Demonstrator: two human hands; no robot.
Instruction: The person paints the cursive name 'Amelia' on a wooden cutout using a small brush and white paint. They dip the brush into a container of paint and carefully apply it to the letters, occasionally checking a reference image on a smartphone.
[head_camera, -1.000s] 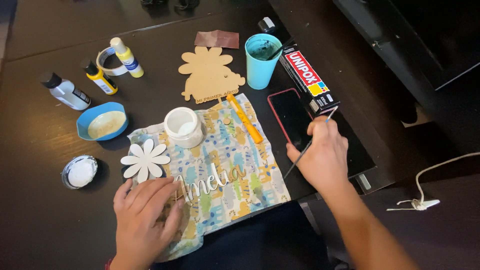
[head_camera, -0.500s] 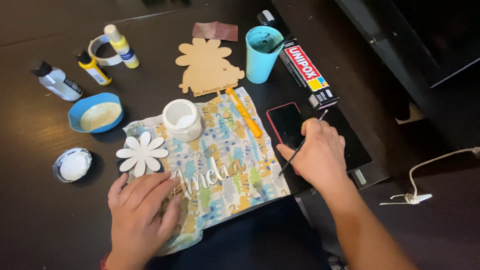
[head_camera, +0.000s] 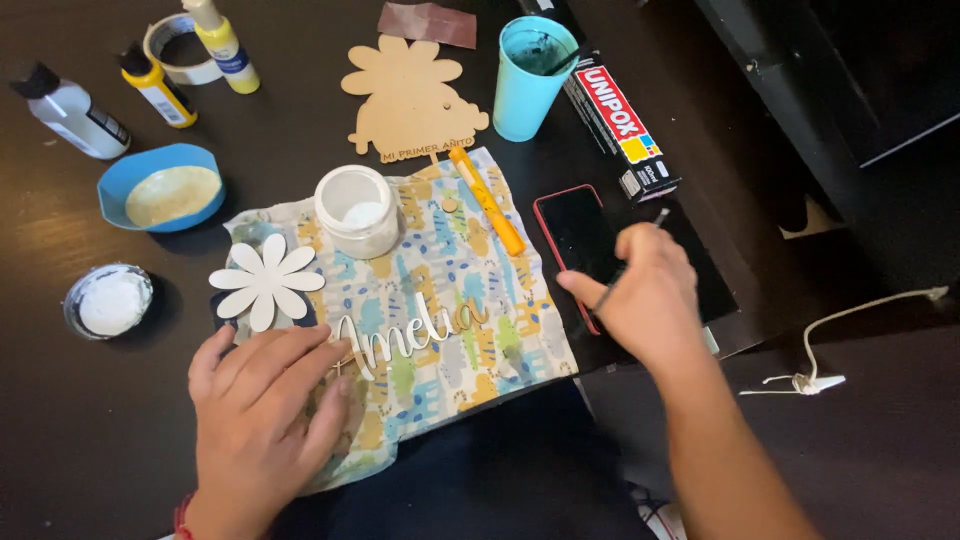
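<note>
My left hand lies flat, fingers spread, on a patterned cloth, pressing the left end of a cut-out wooden script word that is mostly white with a bare tan end. My right hand is closed around a thin paintbrush, held above the cloth's right edge and over a red-cased phone. A white wooden flower lies just above my left hand. An open white paint jar stands on the cloth.
On the dark table are a blue cup, a wooden flower-shaped plaque, an orange tube, a black glue box, a blue dish, a jar lid, paint bottles, a tape roll.
My right hand has lifted with the brush and shifted slightly right, away from the word. My left hand keeps pressing the word's left end.
</note>
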